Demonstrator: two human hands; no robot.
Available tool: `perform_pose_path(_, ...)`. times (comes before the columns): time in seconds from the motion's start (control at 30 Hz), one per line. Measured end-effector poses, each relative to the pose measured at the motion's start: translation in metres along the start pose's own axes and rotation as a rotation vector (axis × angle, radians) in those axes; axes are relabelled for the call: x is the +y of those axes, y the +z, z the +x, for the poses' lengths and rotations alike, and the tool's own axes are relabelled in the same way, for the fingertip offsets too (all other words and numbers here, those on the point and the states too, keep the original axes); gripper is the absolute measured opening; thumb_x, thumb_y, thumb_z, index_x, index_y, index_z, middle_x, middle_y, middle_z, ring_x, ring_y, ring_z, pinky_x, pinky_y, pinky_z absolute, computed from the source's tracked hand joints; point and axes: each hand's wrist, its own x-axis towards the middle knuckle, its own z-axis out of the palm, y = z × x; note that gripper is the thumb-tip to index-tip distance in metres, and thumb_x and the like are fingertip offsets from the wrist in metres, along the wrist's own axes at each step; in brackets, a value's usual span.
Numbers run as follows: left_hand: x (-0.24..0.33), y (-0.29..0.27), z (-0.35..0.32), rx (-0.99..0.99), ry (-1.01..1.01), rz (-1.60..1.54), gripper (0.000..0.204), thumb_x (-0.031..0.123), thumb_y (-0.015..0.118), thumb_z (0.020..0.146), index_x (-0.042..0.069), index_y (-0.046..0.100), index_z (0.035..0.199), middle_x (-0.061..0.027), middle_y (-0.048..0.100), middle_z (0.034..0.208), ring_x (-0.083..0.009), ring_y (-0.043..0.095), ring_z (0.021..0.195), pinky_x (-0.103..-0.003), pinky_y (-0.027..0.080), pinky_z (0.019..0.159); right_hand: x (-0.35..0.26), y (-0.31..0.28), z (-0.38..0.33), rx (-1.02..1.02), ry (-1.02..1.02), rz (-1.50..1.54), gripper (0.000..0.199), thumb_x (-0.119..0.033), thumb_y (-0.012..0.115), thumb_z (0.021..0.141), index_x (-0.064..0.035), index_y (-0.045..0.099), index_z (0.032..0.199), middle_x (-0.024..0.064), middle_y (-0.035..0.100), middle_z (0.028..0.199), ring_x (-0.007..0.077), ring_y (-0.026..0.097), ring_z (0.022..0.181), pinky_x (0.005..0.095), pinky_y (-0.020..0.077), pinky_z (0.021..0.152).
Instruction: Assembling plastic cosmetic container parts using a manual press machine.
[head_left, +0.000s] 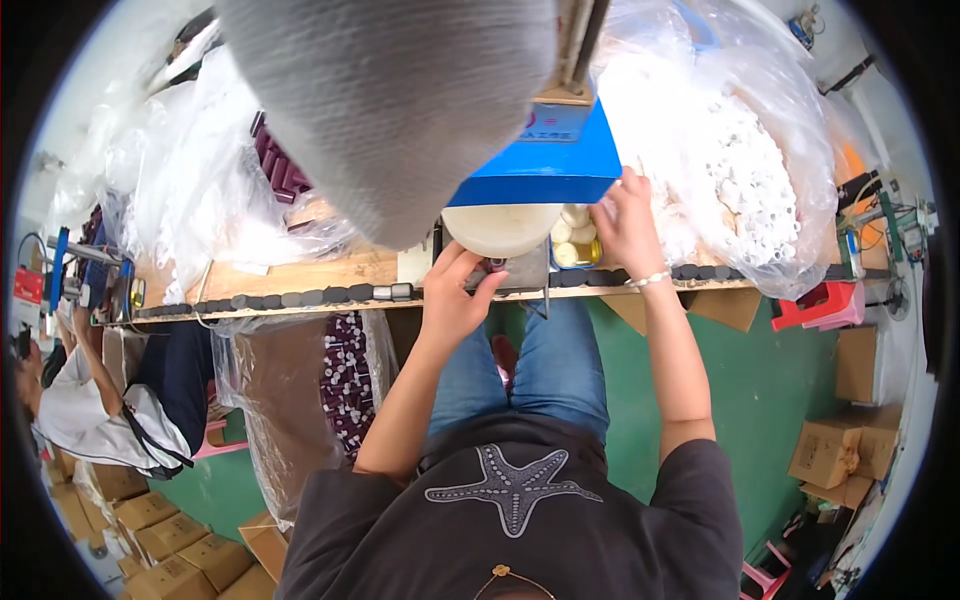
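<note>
A long wooden workbench (pixel 300 275) carries clear plastic bags of white caps (pixel 745 180) at its right end and a blue machine (pixel 545 165) at its centre. Below the machine sits a round cream disc (pixel 500 228). Just under the disc, the left hand (pixel 452 300) pinches a small dark cap (pixel 496 265) between thumb and forefinger. Right of the disc, the right hand (pixel 625 225) reaches, fingers curled, into a small tray of pale round pieces (pixel 572 240).

Brown cartons (pixel 835 450) on green floor (pixel 760 400)
</note>
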Motion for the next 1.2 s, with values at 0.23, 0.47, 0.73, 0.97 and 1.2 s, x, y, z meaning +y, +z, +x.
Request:
perform_pose_path(0.23, 0.001, -0.004, 0.002, -0.030, -0.012, 0.009, 0.031, -0.003, 0.073, 0.073, 0.000, 0.065, 0.103, -0.0113, 0.063, 0.099, -0.0216, 0.066, 0.080, -0.031, 0.053, 0.070, -0.070, 0.013, -0.025, -0.123, 0.427, 1.345, 0.016, 0.002, 0.067, 0.085, 0.0013, 0.062, 0.100, 0.0034, 0.066, 0.093, 0.0055, 0.060, 0.078, 0.0193, 0.0495, 0.069)
perform_pose_path(0.47, -0.001, -0.003, 0.001, -0.021, -0.025, -0.009, 0.032, -0.005, 0.071, 0.072, 0.000, 0.065, 0.102, -0.0116, 0.063, 0.099, -0.0231, 0.066, 0.081, -0.032, 0.053, 0.070, -0.096, 0.014, -0.016, -0.215, 0.375, 1.186, 0.028, 0.002, 0.071, 0.079, 0.0012, 0.061, 0.105, -0.0022, 0.062, 0.081, 0.0013, 0.053, 0.066, 0.0173, 0.0435, 0.057)
perform_pose_path(0.73, 0.000, -0.002, 0.001, -0.014, -0.023, 0.007, 0.034, -0.004, 0.072, 0.070, 0.000, 0.064, 0.103, -0.0126, 0.062, 0.101, -0.0258, 0.064, 0.083, -0.032, 0.052, 0.071, -0.090, 0.027, -0.025, -0.323, 0.339, 1.176, 0.035, 0.003, 0.073, 0.077, 0.0007, 0.060, 0.109, -0.0027, 0.062, 0.084, 0.0019, 0.047, 0.068, 0.0177, 0.0420, 0.058)
perform_pose_path(0.97, -0.002, -0.025, -0.012, 0.153, 0.152, 0.121, 0.058, 0.006, 0.084, 0.064, 0.000, 0.062, 0.117, -0.0147, 0.058, 0.114, -0.0257, 0.058, 0.104, -0.032, 0.048, 0.086, -0.067, -0.008, -0.078, 0.001, 0.619, 1.313, 0.050, 0.007, 0.073, 0.076, 0.0011, 0.058, 0.123, 0.0073, 0.068, 0.102, 0.0024, 0.051, 0.073, 0.0172, 0.0445, 0.063)
perform_pose_path(1.2, -0.009, -0.038, -0.026, 0.193, 0.076, 0.162, 0.043, 0.006, 0.081, 0.068, 0.000, 0.066, 0.108, -0.0131, 0.063, 0.100, -0.0281, 0.059, 0.092, -0.035, 0.047, 0.080, -0.017, -0.031, -0.081, 0.112, 0.578, 0.801, 0.018, -0.004, 0.069, 0.087, -0.0005, 0.068, 0.104, -0.0033, 0.063, 0.074, -0.0015, 0.049, 0.061, 0.0139, 0.0374, 0.052)
